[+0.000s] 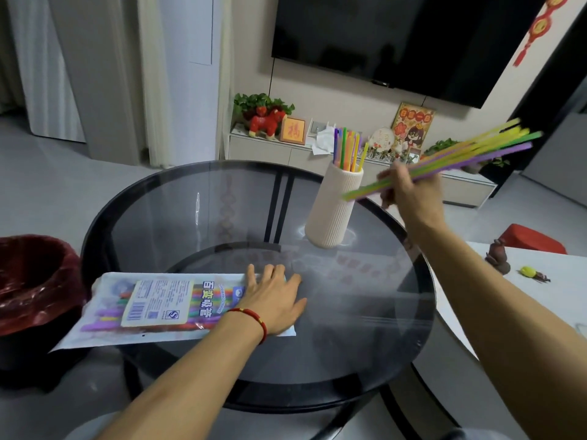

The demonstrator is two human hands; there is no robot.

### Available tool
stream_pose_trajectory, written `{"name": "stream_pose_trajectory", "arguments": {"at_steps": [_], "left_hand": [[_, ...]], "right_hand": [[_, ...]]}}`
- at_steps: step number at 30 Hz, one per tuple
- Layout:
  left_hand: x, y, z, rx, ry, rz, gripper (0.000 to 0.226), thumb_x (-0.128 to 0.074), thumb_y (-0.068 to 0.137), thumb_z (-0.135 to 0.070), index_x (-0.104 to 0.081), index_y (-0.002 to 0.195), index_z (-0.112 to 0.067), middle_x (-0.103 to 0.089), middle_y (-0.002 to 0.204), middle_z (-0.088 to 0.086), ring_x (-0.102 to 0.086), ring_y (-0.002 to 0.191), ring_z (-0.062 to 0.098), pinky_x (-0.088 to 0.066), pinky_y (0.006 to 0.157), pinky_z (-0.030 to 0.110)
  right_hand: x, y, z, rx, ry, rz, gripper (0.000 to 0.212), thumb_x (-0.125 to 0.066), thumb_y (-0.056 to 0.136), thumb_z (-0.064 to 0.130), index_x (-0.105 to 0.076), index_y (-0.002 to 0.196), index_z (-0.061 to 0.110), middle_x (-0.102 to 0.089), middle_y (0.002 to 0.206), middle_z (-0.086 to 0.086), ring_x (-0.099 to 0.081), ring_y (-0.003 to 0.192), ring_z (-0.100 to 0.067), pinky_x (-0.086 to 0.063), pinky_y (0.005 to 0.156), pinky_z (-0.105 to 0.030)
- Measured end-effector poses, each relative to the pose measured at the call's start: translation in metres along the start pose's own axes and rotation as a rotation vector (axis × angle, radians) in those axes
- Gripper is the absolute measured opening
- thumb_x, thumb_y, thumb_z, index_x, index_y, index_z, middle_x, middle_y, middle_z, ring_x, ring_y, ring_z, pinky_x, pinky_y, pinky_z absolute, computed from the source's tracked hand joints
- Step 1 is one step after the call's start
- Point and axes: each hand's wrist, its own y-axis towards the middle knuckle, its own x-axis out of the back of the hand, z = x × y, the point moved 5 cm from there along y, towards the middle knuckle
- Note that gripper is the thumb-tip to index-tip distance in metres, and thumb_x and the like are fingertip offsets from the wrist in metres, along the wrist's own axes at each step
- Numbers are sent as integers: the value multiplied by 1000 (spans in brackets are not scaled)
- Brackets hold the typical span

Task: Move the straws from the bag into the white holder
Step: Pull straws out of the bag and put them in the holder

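Several straws — yellow, green and purple — are gripped in the closed right hand, held slanting in the air just right of the white holder, their lower tips at its upper wall. More straws already stand upright inside the holder. Left of the holder and nearer the person, the bag lies flat on the glass worktop — the left hand rests open, palm down, on its right end.

A round glass table fills the middle, a red-lined bin stands near left, and a dark television hangs far right above a low cabinet.
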Motion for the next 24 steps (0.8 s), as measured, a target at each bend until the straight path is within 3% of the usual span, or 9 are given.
{"name": "stream_pose_trajectory", "arguments": {"at_steps": [3,6,9,11,14,17,21,22,24], "left_hand": [[3,1,1,4,-93,-19,49,-38,100,-50,-40,143,-26,-40,146,9,-28,142,30,-5,120,62],[6,1,1,8,-136,-39,51,-39,100,-50,-40,144,-26,-41,147,9,-26,143,29,-4,121,59],[6,0,1,8,-140,-33,51,-39,100,-49,-39,145,-26,-38,149,8,-24,144,29,-2,122,58],[7,0,1,10,-141,-20,51,-39,100,-48,-38,146,-27,-36,151,9,-22,145,29,-1,122,58],[8,0,1,12,-150,-10,50,-39,100,-47,-37,146,-27,-33,153,9,-19,146,30,0,122,57],[8,1,2,8,-148,-9,50,-38,100,-46,-37,146,-28,-32,154,8,-19,145,30,-1,122,57],[8,2,4,9,-148,0,49,-38,100,-47,-37,145,-28,-31,155,8,-18,146,31,-2,122,57],[8,2,4,9,-146,2,50,-38,100,-47,-37,145,-28,-30,156,8,-18,146,31,-2,122,57],[8,2,5,9,-144,7,50,-38,99,-47,-36,146,-28,-30,156,7,-19,146,31,-3,122,58]], "right_hand": [[1,33,27,59,-7,-129,33,-56,101,21,-68,70,17,-64,55,-4,-61,41,-14,-56,43,-31],[-10,55,39,66,-124,-145,31,-56,103,23,-69,77,12,-67,60,-6,-63,42,-10,-57,46,-27],[-28,69,34,16,-321,-85,32,-56,101,21,-72,88,-3,-70,70,-15,-63,39,-7,-50,40,-19],[-41,72,28,-55,-410,-9,31,-59,99,20,-72,96,-8,-73,83,-22,-66,42,-11,-52,39,-20],[-59,72,19,-211,-504,132,25,-63,96,19,-70,102,-5,-73,82,-19,-70,51,-20,-61,49,-30],[-67,73,15,-322,-516,181,35,-67,96,34,-67,103,0,-67,79,-12,-64,55,-19,-53,46,-26],[-62,81,30,-247,-370,13,41,-73,88,50,-64,82,10,-69,86,-9,-67,76,-23,-57,68,-37],[-59,83,36,-192,-306,-44,39,-75,86,48,-65,92,10,-72,97,-11,-69,86,-25,-59,77,-39],[-54,84,51,-47,-217,-137,55,-79,86,40,-57,128,13,-66,121,-10,-65,103,-23,-56,90,-36]]}}
